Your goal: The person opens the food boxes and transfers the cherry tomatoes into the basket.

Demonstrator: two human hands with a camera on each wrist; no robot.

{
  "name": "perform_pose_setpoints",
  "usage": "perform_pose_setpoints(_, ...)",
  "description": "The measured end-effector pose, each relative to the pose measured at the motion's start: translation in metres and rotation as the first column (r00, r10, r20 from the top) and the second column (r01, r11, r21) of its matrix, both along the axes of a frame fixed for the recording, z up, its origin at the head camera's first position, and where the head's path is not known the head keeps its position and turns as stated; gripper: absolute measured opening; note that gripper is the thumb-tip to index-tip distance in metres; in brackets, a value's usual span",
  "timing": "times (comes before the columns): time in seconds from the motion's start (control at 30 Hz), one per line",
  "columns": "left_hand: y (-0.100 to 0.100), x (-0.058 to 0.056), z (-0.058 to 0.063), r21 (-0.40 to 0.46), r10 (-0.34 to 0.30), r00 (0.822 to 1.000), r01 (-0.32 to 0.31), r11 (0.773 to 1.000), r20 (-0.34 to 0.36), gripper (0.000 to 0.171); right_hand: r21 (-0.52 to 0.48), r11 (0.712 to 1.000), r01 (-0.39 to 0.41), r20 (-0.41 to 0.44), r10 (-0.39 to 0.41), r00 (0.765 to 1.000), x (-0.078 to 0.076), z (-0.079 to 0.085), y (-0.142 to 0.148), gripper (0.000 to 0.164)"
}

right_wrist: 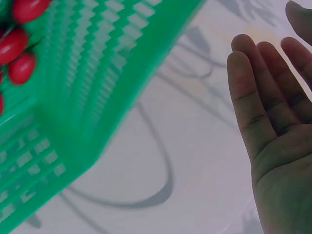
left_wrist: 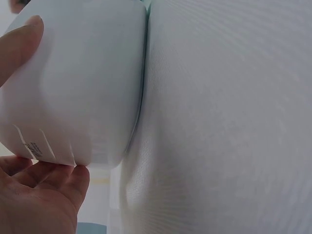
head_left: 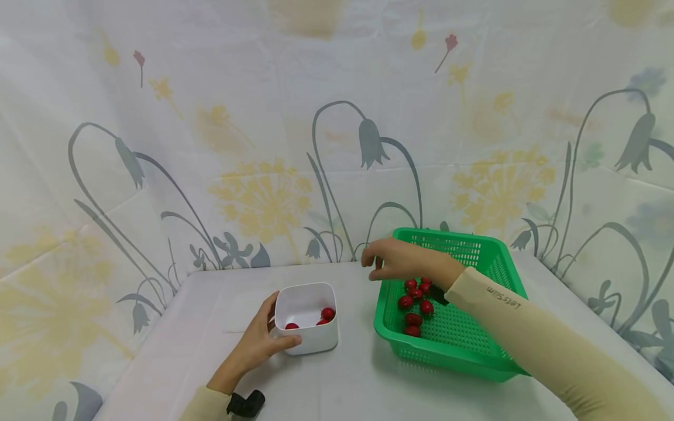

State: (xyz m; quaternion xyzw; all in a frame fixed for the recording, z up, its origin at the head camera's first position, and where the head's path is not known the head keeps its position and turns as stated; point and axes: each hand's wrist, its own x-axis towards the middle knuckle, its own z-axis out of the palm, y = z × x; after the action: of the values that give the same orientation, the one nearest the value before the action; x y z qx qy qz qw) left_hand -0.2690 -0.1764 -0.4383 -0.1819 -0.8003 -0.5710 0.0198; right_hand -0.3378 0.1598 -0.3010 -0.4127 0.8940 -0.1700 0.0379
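Note:
My left hand [head_left: 257,340] grips a white square container [head_left: 312,339] at its left side, thumb at the front and fingers round the back corner. Inside it lie several red cherry tomatoes [head_left: 327,314]. The left wrist view shows the fingers [left_wrist: 58,183] against the white wall [left_wrist: 92,73]. My right hand [head_left: 398,259] is over the left rim of a green plastic basket [head_left: 453,356], holding nothing; its fingers [right_wrist: 249,97] look loosely extended in the right wrist view. More cherry tomatoes [head_left: 413,319] lie along the basket's left part, partly hidden by the right forearm.
Both containers stand on a white-covered table [head_left: 337,392], the basket to the right of the white container with a gap between them. A flower-patterned cloth [head_left: 253,117] hangs behind the table and along its sides.

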Motion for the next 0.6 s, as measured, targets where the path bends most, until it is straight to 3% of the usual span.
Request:
perform_pose_setpoints(0.37,-0.001,-0.003,0.000,-0.027,-0.004,1.000,0.004,1.000,0.007,0.105,0.084,0.995,-0.062,0.188,0.045,0.981,0.003,-0.009,-0.099,0.018)
perform_pose_setpoints(0.6,-0.003,-0.003,0.001,-0.025,-0.024,1.000,0.024,0.999,0.011,0.104,0.170,0.974,-0.147,0.161,0.120,0.980,-0.003,-0.028,-0.130,0.021)
